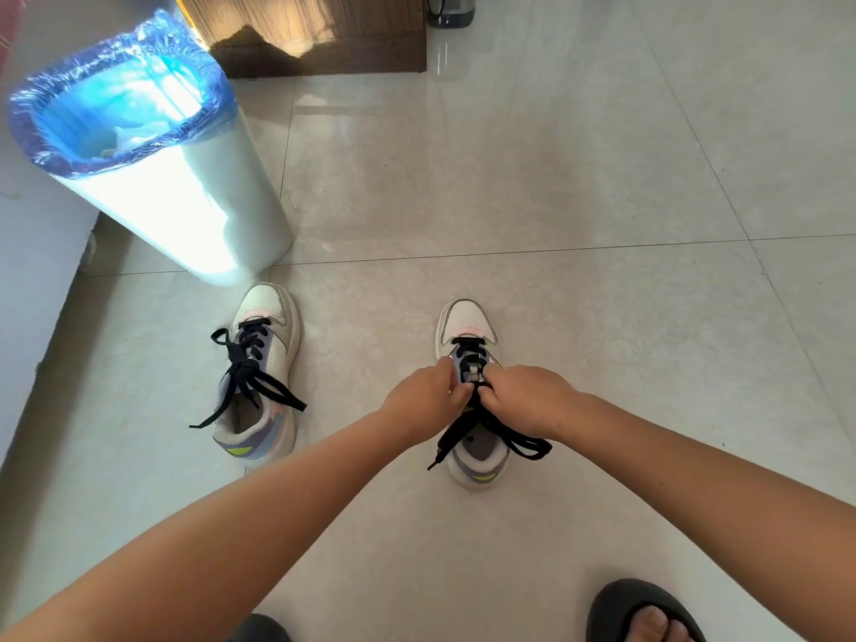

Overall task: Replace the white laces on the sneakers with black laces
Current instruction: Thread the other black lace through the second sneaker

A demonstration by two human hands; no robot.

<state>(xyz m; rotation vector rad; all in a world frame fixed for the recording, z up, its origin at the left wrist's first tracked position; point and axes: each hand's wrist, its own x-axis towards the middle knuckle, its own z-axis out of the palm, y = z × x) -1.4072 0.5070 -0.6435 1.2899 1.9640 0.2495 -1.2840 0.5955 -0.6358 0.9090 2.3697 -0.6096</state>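
Two white sneakers stand on the tiled floor, toes pointing away from me. The left sneaker (268, 363) carries a black lace (245, 377) tied in a loose bow with its ends trailing. The right sneaker (470, 331) has a black lace (519, 440) through its eyelets, and the loose ends hang over the heel. My left hand (424, 398) and my right hand (525, 400) meet over this shoe's tongue, each pinching the black lace. No white laces are in view.
A white bin (199, 196) with a blue bag liner stands just beyond the left sneaker. A wooden cabinet (324, 34) is at the back. A white wall (28, 271) runs along the left. My foot in a black slipper (644, 613) is at the bottom right.
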